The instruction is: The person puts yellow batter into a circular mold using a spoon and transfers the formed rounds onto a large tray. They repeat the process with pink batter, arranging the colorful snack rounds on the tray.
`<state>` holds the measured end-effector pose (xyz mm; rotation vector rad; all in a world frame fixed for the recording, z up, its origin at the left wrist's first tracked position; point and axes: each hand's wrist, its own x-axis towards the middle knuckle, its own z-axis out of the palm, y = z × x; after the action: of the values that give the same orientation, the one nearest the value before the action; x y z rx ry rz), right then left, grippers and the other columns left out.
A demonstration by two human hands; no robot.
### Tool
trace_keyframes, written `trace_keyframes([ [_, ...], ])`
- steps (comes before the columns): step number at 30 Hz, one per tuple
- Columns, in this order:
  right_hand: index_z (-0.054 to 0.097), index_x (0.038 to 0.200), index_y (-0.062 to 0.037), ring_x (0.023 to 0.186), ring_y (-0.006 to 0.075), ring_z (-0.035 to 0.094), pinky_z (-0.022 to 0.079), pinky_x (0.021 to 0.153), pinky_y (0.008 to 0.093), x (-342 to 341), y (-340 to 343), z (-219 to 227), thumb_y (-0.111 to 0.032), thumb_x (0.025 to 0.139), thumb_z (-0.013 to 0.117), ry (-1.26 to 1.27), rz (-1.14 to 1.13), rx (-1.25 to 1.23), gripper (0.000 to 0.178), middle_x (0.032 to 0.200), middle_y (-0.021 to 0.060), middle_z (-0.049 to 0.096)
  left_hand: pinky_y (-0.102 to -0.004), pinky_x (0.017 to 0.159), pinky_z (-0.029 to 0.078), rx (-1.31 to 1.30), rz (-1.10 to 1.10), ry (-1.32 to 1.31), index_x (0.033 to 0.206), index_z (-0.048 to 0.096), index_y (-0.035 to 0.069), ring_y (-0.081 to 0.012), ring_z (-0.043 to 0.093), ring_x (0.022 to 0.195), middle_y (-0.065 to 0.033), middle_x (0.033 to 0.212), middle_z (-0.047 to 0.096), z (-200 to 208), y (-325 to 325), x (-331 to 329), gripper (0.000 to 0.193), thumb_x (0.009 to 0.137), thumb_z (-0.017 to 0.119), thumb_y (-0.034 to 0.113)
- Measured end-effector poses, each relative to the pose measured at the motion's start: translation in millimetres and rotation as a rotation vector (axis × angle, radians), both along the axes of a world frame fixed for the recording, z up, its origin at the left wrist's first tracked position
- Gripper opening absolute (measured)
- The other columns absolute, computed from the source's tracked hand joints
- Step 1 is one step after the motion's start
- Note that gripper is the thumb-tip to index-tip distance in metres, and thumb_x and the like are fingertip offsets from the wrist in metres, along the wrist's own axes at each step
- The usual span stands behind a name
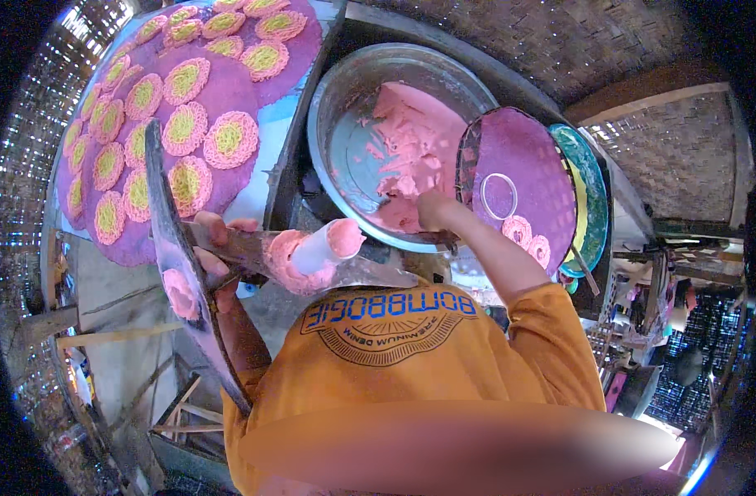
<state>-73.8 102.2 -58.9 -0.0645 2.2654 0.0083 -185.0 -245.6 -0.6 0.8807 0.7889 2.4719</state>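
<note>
My left hand [213,248] is closed round a wooden dough press [233,240], its fingers wrapped over the wood. A white tube [316,252] packed with pink dough sticks up from the press, and more dough is smeared round its base. The press's long wooden arm [167,215] carries a lump of pink dough [180,293]. My right hand [432,212] reaches into a large metal basin [337,157], at the near edge of a mass of pink dough [419,124]. The fingers of that hand are hidden.
Purple round sheets [221,91] on the left bear many pink-and-yellow lacy dough rounds [232,139]. Right of the basin, a purple disc [535,157] holds a white ring [499,196] and two pink rounds [517,230]. A green tray [591,190] lies beyond it.
</note>
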Motion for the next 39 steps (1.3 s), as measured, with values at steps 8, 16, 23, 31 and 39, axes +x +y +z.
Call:
trace_keyframes([
  [8,0.064,0.078,0.0018,0.073,0.0376,0.06,0.047,0.067,0.0427,7,11,-17,-0.015,0.068,0.053,0.13,-0.02,-0.123,0.022,0.081,0.0238,0.061,-0.0526,0.083,0.048,-0.054,0.055,-0.002,0.079,0.061,0.011,-0.0448,0.05,0.1,-0.0079,0.095,0.039,6,3,4,0.024,0.064,0.077,0.021],
  [16,0.062,0.089,0.0012,0.057,0.0246,0.059,0.048,0.059,0.0373,10,6,22,-0.018,0.08,0.053,0.023,-0.523,-0.602,0.023,0.069,0.0124,0.062,-0.0428,0.081,0.048,-0.025,0.39,0.309,0.094,0.056,0.01,-0.0209,0.055,0.081,-0.003,0.089,0.052,33,23,16,0.033,0.067,0.074,0.018],
  [23,0.051,0.116,-0.0039,0.061,0.0105,0.054,0.044,0.052,0.0228,64,13,99,-0.014,0.086,0.052,0.122,-0.996,-1.077,0.031,0.072,0.0018,0.056,-0.0362,0.078,0.048,-0.035,0.489,0.205,0.096,0.056,0.009,-0.0184,0.056,0.082,-0.0026,0.088,0.054,53,-9,24,0.033,0.068,0.071,0.016],
  [31,0.052,0.119,-0.006,0.062,0.0034,0.039,0.031,0.05,0.0195,98,33,166,-0.028,0.087,0.055,0.392,-0.74,-1.049,0.039,0.073,-0.0066,0.044,-0.0309,0.074,0.047,-0.749,0.566,0.226,0.098,0.056,0.008,-0.0177,0.057,0.083,-0.0049,0.089,0.057,75,31,30,0.035,0.068,0.069,0.019],
  [39,0.056,0.103,0.0004,0.061,0.0106,0.048,0.036,0.052,0.0277,86,24,211,-0.031,0.087,0.051,0.468,-0.213,-0.967,0.035,0.067,-0.0017,0.05,-0.0407,0.073,0.046,-1.156,0.476,0.911,0.095,0.062,0.011,-0.0343,0.056,0.084,-0.0179,0.094,0.056,98,90,42,0.043,0.061,0.068,0.037],
])
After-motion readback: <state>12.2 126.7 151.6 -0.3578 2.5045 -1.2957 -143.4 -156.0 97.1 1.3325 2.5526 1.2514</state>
